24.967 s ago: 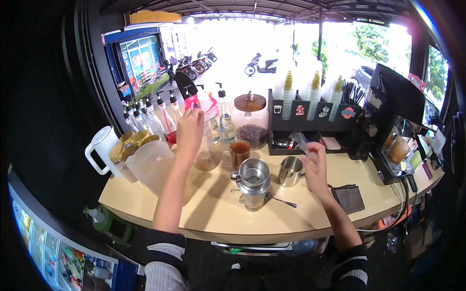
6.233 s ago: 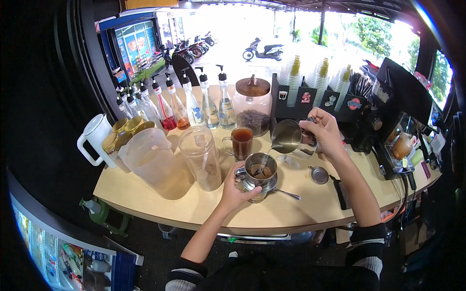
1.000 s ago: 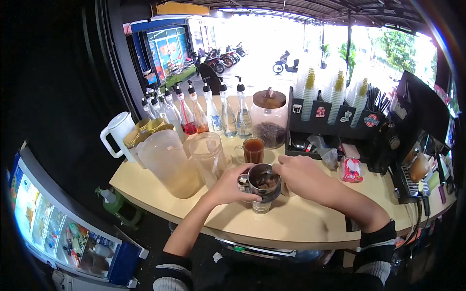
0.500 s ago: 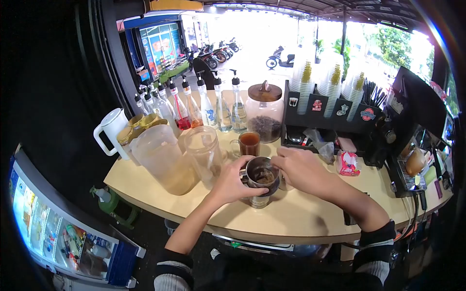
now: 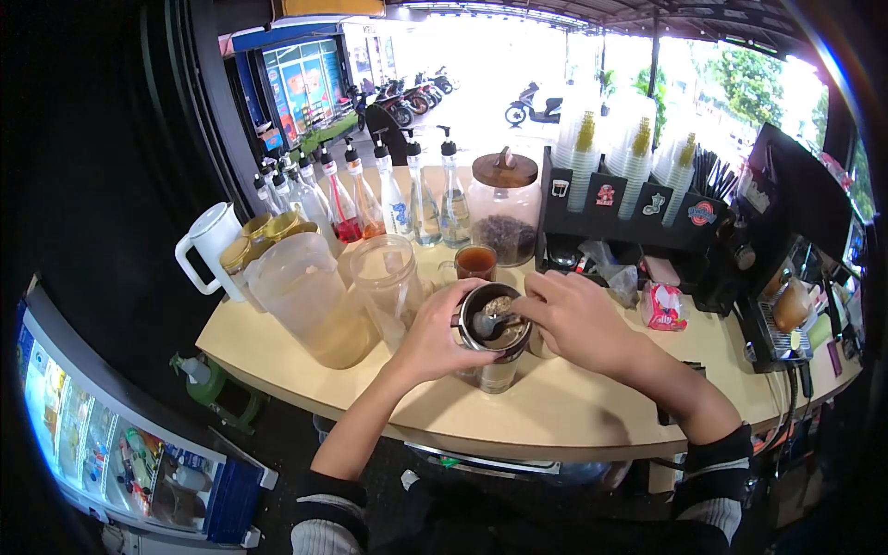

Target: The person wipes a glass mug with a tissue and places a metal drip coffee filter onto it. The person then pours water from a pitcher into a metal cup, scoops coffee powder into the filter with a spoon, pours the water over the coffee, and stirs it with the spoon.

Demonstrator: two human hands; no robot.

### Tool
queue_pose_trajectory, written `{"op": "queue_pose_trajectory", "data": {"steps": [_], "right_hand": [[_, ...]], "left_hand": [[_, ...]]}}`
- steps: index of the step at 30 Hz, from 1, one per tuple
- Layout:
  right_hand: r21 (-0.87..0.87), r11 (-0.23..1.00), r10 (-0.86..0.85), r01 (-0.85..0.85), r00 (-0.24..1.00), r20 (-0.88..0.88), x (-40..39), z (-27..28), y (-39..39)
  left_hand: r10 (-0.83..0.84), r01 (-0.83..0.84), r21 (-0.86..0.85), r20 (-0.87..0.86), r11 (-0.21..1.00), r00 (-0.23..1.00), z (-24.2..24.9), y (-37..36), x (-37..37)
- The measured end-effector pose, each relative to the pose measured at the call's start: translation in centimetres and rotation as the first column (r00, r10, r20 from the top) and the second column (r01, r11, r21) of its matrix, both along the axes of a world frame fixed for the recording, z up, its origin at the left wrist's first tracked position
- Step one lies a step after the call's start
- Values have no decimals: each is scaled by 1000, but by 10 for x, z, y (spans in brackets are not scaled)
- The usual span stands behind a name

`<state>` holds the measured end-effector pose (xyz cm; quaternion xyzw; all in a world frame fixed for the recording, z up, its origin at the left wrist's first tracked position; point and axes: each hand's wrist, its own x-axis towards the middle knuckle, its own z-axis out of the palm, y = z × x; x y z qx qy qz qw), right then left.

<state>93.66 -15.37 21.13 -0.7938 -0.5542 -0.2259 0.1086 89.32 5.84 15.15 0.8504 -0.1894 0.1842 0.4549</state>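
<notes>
My left hand [image 5: 439, 331] curls around a metal cup [image 5: 468, 339], thumb along its near side and fingers at the far side. Its mouth is tipped toward me. A spoon [image 5: 487, 322] dips into the cup, with pale brown, grainy stuff on it. My right hand [image 5: 575, 319] pinches the spoon's handle over the cup's right rim. Under the cup shows a clear glass [image 5: 499, 376] on the counter. Just behind stands a glass mug of reddish-brown drink [image 5: 475, 264]. Close by my left hand is an open clear plastic jar [image 5: 384, 277].
The wooden counter [image 5: 592, 416] also bears a cloudy pitcher [image 5: 305, 296], a white jug [image 5: 211, 245], several pump bottles [image 5: 424, 199] and a lidded jar of dark contents [image 5: 505, 217]. At right are a black cup holder [image 5: 620, 199], a pink packet [image 5: 664, 307] and a machine [image 5: 772, 324].
The spoon now shows inside the cup, carrying pale brown stuff where darker contents showed before. The cup has risen slightly, and my right hand has shifted a little with the spoon.
</notes>
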Motion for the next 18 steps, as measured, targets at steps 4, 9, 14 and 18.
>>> {"op": "queue_pose_trajectory", "data": {"steps": [4,9,14,18], "right_hand": [[5,999,46,-47,998,45,-1,-5,-3],[-28,1000,17,-14,994,110,-9,0,-9],[-56,997,-31,44,975,220,-9,3,-14],[-86,996,-6,28,969,248,-9,2,-15]], "left_hand": [[9,-20,133,82,991,997,1,1,1],[-25,23,78,18,997,1000,-1,1,2],[-45,28,179,90,983,995,2,-1,3],[-64,34,196,150,980,987,-1,0,5]]}}
